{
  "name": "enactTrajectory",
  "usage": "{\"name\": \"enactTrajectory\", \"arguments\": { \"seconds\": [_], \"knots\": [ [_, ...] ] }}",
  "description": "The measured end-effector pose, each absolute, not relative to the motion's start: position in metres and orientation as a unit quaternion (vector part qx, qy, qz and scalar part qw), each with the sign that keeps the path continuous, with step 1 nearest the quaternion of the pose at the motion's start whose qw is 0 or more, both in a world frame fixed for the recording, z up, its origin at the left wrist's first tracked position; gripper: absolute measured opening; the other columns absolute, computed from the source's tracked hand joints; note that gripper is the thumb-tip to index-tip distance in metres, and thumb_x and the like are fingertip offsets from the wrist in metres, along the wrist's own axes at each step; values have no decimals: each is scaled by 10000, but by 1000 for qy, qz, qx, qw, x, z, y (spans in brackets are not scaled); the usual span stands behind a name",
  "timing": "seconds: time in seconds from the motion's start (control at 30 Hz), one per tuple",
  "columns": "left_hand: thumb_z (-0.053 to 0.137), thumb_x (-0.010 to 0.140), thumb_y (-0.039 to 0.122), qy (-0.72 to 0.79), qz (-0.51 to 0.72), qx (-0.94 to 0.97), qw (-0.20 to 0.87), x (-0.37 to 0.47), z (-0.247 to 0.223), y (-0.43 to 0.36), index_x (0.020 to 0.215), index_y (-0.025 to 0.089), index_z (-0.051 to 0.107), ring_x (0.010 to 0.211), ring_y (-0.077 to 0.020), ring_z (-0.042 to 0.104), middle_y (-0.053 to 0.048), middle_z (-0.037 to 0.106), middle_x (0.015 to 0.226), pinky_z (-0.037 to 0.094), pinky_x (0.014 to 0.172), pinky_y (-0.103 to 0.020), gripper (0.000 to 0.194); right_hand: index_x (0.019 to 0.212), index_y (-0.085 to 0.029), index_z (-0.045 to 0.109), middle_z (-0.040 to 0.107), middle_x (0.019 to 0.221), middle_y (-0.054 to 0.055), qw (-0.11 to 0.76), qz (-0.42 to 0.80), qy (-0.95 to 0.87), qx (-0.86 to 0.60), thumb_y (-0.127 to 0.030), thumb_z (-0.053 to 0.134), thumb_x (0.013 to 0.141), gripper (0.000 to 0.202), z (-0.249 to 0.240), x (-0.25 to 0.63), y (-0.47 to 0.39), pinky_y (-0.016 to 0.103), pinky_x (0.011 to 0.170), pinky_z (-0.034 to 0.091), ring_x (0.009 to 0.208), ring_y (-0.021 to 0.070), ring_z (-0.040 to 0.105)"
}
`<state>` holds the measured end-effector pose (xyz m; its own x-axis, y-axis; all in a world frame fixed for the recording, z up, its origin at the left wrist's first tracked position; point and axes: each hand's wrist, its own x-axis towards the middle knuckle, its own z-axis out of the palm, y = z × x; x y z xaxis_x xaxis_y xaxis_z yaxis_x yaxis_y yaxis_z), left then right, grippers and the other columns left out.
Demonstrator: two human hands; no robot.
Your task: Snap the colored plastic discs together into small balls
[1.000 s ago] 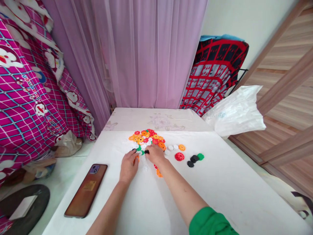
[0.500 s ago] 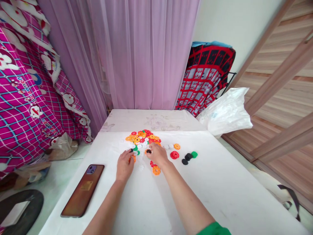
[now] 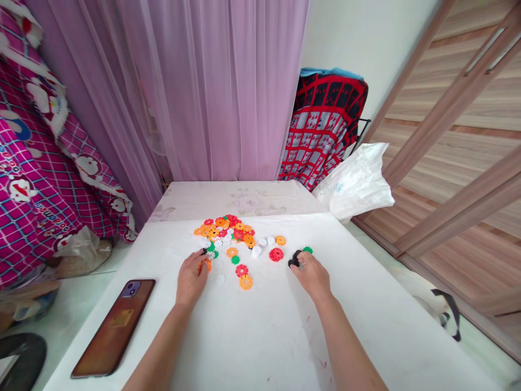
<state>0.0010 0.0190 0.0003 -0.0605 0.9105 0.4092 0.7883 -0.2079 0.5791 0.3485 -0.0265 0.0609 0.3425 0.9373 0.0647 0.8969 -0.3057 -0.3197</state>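
Black discs point(image 3: 293, 262): clustered on the right part of the counter point(image 3: 260, 336), at the right hand's fingertips, presumably bunched because they share a colour.
Right grip point(image 3: 313, 276): thumb and fingers stand close together, touching the black discs; whether they pinch one or merely press on it cannot be told. Such a fingertip hold seems to suit small, flat pieces.
Green disc point(image 3: 308, 250): just beyond the right fingertips, beside the black cluster, partly hidden by the hand.
Left grip point(image 3: 191, 279): fingers bent, tips low among loose pieces, a dark disc point(image 3: 204, 251) at one fingertip and an orange disc point(image 3: 209, 265) partly covered; whether anything is held cannot be told. The low pose probably steadies light pieces.
Slanting row: orange, green, red and orange discs point(image 3: 246, 282) lie between the hands, spaced enough, it seems, to be lifted singly.
Red disc point(image 3: 276, 254): alone left of the black cluster, with white discs point(image 3: 256, 251) nearby.
Heap point(image 3: 228, 231): mixed colours overlap beyond the left hand, apparently an unsorted supply within both arms' reach.
Phone point(image 3: 114, 331): camera side up, left of the left forearm, likely there to stay out of the hands' way.
Backdrop: purple curtain point(image 3: 228, 98) behind the counter; white bag point(image 3: 354, 184) beside its far right corner.
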Motion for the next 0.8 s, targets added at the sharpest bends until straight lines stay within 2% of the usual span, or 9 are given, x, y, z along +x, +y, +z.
{"name": "enactTrajectory", "arguments": {
  "seconds": [0.37,0.5,0.67,0.8],
  "knots": [
    [399,846,340,628,359,686,82,1,0,19,1008,209,711,1204,-263,532,-61,650,1219,400,1057,-449,375,966,-230,623,625,1031,42,117,29,-569,-814,-319,538,843,173,64,343,-34,255,704,400,929,173,593],
    [408,839,337,626,365,684,84,0,-1,20,990,217,712,1197,-261,535,-60,651,1215,402,1056,-446,359,878,-242,673,624,970,28,79,53,-586,-805,-248,462,873,211,62,347,-49,248,671,386,875,157,600],
    [406,837,331,626,359,687,86,0,2,19,979,226,715,1197,-265,537,-59,649,1219,405,1054,-446,355,1007,-280,699,641,1002,19,117,31,-622,-773,-211,436,893,294,44,351,-58,232,687,393,864,134,590],
    [405,834,325,630,360,683,84,0,3,18,983,225,714,1198,-262,536,-57,652,1213,406,1053,-439,358,1010,-300,712,651,963,13,147,1,-636,-758,-198,452,884,306,32,350,-54,224,695,399,861,133,581]
  ]
}}
